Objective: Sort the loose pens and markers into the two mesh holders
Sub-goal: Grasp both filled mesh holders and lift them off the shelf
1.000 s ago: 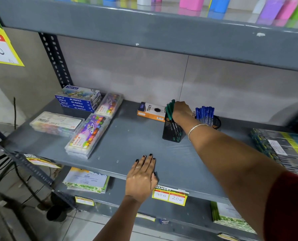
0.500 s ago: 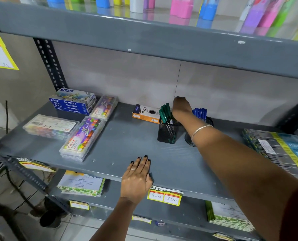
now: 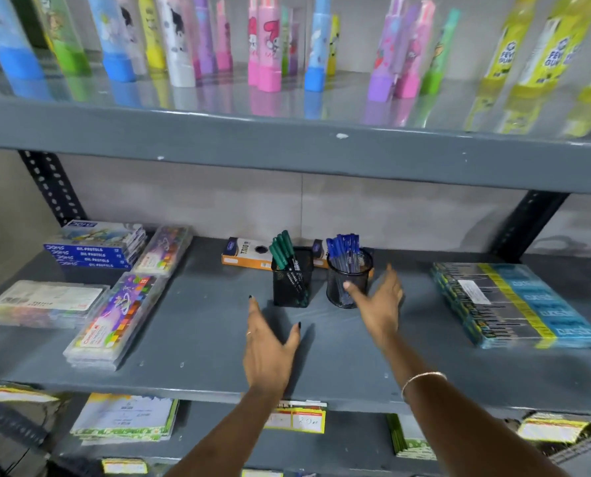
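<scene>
Reaching in over the front edge of the grey metal shelf (image 3: 184,325), the left hand (image 3: 270,352) hovers empty, fingers spread, just short of the square black mesh holder (image 3: 292,282). That holder stands toward the back edge, probably to keep stock upright; its green-capped markers (image 3: 283,251) lean caps-up to the left, long axes near vertical. Just beside it, the round black mesh holder (image 3: 349,282) keeps the blue-capped pens (image 3: 344,247) caps-up. The right hand (image 3: 378,304), fingers spread, cups its right side, holding nothing; whether it touches I cannot tell.
</scene>
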Action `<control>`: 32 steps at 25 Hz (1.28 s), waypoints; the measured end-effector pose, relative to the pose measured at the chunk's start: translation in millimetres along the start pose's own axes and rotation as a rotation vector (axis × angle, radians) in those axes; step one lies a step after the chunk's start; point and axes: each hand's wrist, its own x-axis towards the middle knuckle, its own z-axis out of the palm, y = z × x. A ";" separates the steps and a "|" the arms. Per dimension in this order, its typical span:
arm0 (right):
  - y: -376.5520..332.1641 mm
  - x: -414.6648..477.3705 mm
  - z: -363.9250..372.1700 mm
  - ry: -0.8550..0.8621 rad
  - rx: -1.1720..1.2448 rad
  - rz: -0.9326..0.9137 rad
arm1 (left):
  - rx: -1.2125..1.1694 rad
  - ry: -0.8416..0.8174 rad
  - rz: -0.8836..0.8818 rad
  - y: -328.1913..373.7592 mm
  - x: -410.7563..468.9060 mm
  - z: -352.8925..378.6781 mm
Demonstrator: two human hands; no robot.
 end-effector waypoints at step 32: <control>41.9 -95.6 -16.5 -0.026 -0.072 0.012 | 0.085 0.056 -0.127 9.8 -39.9 11.7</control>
